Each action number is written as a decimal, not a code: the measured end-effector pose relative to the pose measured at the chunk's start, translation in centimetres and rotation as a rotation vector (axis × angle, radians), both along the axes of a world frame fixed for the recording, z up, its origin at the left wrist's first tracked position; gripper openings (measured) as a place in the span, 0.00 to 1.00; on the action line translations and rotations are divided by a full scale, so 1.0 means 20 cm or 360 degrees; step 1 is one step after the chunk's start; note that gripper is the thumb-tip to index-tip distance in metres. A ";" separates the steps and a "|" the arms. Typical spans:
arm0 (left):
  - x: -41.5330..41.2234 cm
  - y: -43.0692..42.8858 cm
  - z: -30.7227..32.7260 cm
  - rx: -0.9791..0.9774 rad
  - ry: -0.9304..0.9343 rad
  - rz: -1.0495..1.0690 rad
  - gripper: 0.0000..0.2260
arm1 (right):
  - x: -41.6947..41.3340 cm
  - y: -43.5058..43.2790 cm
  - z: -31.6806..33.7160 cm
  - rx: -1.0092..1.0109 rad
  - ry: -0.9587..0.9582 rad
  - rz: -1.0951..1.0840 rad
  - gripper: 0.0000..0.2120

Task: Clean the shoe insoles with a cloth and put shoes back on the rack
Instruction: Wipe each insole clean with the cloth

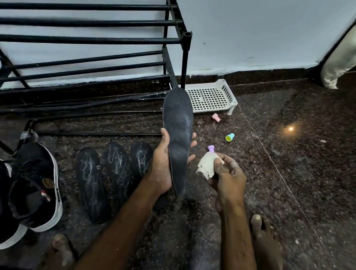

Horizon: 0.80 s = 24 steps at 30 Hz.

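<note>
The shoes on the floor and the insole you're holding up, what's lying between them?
In the head view, three dusty insoles lie side by side on the floor between the shoes and the held insole in the left hand.

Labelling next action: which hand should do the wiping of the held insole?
Right. The right hand already grips the cloth, beside the insole but apart from it. The left hand is busy holding that insole up, so it likely just steadies.

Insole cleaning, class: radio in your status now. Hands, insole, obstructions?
Left hand shut on insole, held up. Right hand shut on cloth, off the insole. Three chalky insoles on floor, rack bare. Nothing in the way.
</note>
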State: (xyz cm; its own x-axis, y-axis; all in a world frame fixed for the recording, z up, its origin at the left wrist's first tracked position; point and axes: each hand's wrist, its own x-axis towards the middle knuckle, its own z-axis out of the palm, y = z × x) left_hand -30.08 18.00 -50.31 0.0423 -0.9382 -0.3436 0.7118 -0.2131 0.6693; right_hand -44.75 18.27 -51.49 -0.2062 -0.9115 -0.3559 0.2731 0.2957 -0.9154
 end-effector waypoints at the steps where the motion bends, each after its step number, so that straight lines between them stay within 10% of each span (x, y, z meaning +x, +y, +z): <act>1: -0.01 0.00 0.00 0.0003 0.0012 -0.0015 0.31 | -0.01 -0.01 0.02 -0.0035 -0.0015 0.0023 0.08; 10: -0.03 0.00 0.04 0.0019 0.0198 -0.0081 0.32 | -0.03 -0.06 0.14 -0.0228 -0.0037 0.0017 0.10; 24: -0.02 0.02 0.04 -0.0119 -0.0310 -0.0028 0.09 | -0.07 -0.09 0.17 -0.0549 0.0797 0.0568 0.12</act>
